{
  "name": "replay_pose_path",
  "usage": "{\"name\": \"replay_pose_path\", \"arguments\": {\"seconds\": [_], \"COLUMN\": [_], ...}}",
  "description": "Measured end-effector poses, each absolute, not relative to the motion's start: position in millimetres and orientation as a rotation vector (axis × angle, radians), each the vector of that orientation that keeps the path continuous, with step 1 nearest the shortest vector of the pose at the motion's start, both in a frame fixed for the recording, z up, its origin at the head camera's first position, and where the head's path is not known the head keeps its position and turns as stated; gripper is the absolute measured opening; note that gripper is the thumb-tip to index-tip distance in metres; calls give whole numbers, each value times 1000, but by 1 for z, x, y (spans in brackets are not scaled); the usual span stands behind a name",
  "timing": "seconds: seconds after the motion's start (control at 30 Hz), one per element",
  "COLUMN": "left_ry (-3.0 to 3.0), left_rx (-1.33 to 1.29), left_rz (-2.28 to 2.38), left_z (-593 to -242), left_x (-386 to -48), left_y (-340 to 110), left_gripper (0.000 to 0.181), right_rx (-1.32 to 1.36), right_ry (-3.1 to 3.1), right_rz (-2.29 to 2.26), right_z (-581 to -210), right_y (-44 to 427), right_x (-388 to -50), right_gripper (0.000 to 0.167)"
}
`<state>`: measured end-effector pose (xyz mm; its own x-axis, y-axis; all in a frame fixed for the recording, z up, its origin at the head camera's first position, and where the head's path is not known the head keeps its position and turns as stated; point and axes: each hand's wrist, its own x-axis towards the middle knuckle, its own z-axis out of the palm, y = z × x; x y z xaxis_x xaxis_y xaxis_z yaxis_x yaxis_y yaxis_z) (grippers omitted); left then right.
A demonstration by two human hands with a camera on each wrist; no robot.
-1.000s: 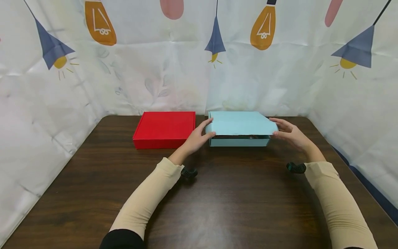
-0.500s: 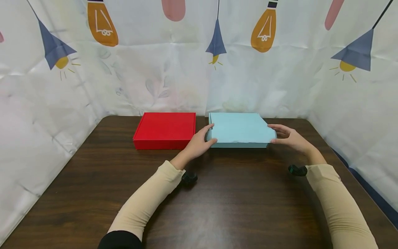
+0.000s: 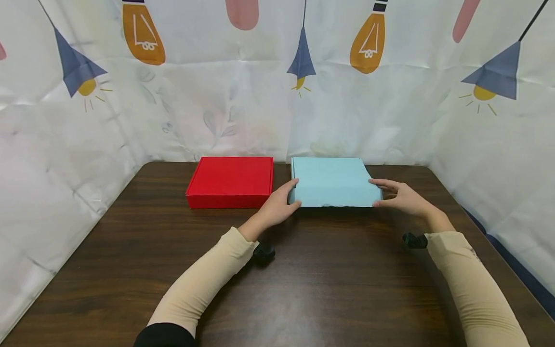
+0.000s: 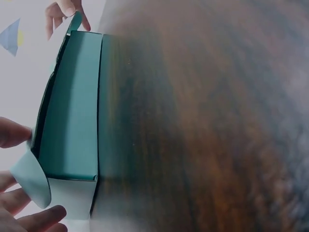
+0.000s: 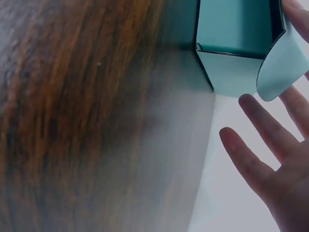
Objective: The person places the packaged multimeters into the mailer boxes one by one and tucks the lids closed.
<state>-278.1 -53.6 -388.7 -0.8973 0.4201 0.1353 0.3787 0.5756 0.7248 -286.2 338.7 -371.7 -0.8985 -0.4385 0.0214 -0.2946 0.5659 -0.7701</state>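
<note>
A light blue cardboard box [image 3: 330, 168] stands at the back of the table, right of centre, its hinged lid lowered almost onto the front wall [image 4: 72, 106]. My left hand [image 3: 276, 205] holds the lid's left front corner, thumb at the edge and fingers behind the side flap [image 4: 33, 178]. At the opposite corner my right hand [image 3: 401, 197] pinches the lid by its right flap [image 5: 282, 65], with two fingers spread free in the right wrist view. The flaps stick out beyond the box's sides. The inside of the box is hidden.
A closed red box [image 3: 234, 176] lies left of the blue one, close to my left hand. Both stand on a dark wooden table [image 3: 321, 279]. Behind them hangs a white curtain [image 3: 260, 106] printed with lamps and bulbs.
The blue lid has come down: a dark gap showed under its front edge a second ago, and now it covers the front in the head view. Both hands moved down with it.
</note>
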Motion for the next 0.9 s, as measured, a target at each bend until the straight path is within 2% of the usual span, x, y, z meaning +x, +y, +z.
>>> {"name": "replay_pose_path", "arguments": {"seconds": [0.47, 0.9], "left_ry": [2813, 2964], "left_rx": [716, 787], "left_rz": [1025, 485], "left_z": [-390, -380], "left_x": [-278, -289], "left_y": [-50, -22], "left_gripper": [72, 72], "right_rx": [-646, -779], "right_ry": [2693, 2830], "right_rz": [-1088, -759], "right_z": [-374, -368], "right_y": [335, 304], "right_x": [-286, -289], "right_gripper": [80, 74]}}
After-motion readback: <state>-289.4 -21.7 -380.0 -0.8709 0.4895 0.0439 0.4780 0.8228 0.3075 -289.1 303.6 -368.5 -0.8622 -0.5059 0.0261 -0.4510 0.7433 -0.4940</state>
